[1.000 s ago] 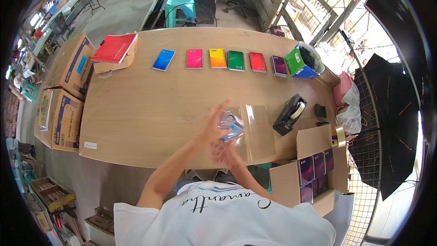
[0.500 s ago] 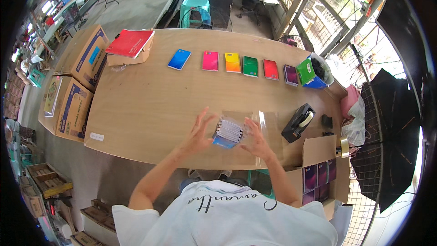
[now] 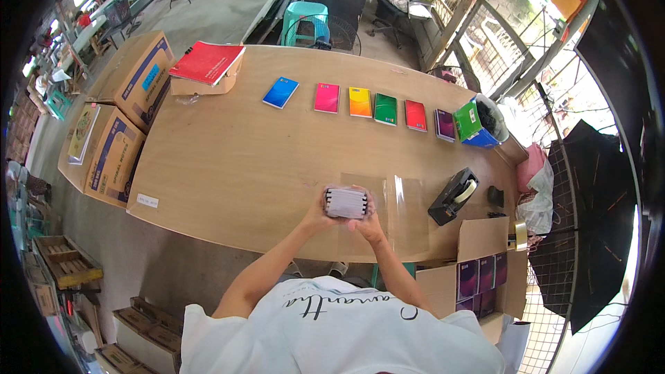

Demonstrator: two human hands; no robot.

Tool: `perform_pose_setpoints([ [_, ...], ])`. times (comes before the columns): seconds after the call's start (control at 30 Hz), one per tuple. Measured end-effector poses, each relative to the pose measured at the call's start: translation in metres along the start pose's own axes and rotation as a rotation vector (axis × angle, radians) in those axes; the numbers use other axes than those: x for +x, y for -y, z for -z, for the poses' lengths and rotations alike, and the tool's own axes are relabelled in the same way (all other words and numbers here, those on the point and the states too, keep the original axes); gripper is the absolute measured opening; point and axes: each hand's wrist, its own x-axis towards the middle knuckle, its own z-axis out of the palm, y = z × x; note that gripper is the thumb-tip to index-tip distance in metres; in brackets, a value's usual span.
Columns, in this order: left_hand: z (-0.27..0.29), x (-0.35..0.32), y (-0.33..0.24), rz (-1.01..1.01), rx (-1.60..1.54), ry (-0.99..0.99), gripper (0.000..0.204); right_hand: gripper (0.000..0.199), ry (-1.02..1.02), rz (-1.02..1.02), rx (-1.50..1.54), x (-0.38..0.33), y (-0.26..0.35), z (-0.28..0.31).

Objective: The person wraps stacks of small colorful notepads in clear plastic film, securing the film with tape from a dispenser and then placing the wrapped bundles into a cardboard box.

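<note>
A stack of small notebooks (image 3: 346,203) stands on edge between my hands, over the near middle of the table, its white page edges and dark bindings facing up. My left hand (image 3: 318,215) is closed round its left side and my right hand (image 3: 369,220) round its right. Whether the clear wrap still covers it is hard to make out. Clear plastic sheets (image 3: 410,216) lie beside my right hand. Farther right sits a black tape dispenser (image 3: 453,196) with a roll of tape.
Small notebooks in blue (image 3: 280,92), pink (image 3: 327,98), yellow, green, red and purple form a row across the table's far side. A box with a red notebook (image 3: 206,62) sits far left, beside large cartons (image 3: 114,149). An open carton (image 3: 483,237) of purple notebooks stands near right.
My hands, spread apart around the plastic-wrapped stack before, have closed on its two sides. The stack has turned so its page edges face up more squarely. The view has shifted slightly.
</note>
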Motion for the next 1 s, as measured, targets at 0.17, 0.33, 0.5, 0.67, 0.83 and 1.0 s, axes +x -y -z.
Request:
perform_pose_setpoints([
  [0.17,-0.004,-0.014,-0.009,-0.131,0.037,0.016,0.089,0.117,0.002,0.044,-0.114,-0.003,-0.017,-0.003],
  [0.33,-0.011,-0.03,-0.024,-0.415,0.492,-0.337,0.077,0.098,-0.048,0.238,-0.451,-0.007,0.073,0.012],
  [0.5,-0.013,-0.045,-0.015,-0.33,0.62,-0.27,0.073,0.052,0.509,0.248,-1.276,0.013,0.155,0.014],
  [0.67,0.024,-0.03,-0.031,-0.537,0.92,0.108,0.065,0.019,0.779,0.401,-1.321,0.05,0.137,0.036],
  [0.83,0.041,0.0,-0.08,-0.514,1.212,0.609,0.067,0.009,0.894,0.193,-1.203,0.07,0.12,0.036],
  [1.0,0.041,0.012,-0.096,-0.383,1.171,0.795,0.063,0.018,0.78,0.559,-1.131,0.079,0.121,-0.001],
])
